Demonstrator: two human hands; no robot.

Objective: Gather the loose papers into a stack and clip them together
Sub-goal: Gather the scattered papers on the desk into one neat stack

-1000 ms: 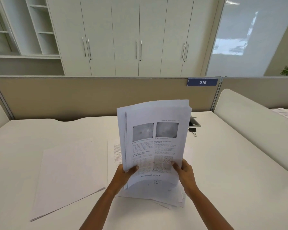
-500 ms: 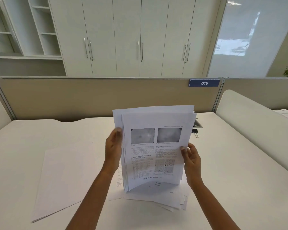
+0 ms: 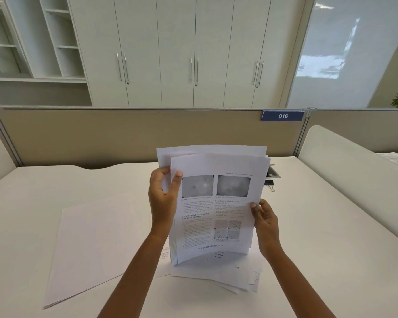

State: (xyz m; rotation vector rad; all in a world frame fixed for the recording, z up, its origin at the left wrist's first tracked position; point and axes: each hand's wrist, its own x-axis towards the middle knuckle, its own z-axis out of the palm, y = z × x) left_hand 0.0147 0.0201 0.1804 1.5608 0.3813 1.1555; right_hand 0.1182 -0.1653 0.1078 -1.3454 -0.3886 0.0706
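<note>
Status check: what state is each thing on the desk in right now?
Held sheaf: upright, edges uneven.
Left hand: grips sheaf's left edge.
Right hand: grips sheaf's right edge.
Papers under it: flat, fanned out.
Blank stack: flat, untouched.
Binder clip: on desk, unused.

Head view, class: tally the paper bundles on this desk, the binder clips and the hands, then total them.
Paper bundles: 3 (upright sheaf, loose pile under it, blank stack at left)
Binder clips: 1
Hands: 2 (left hand, right hand)
Total: 6
</note>
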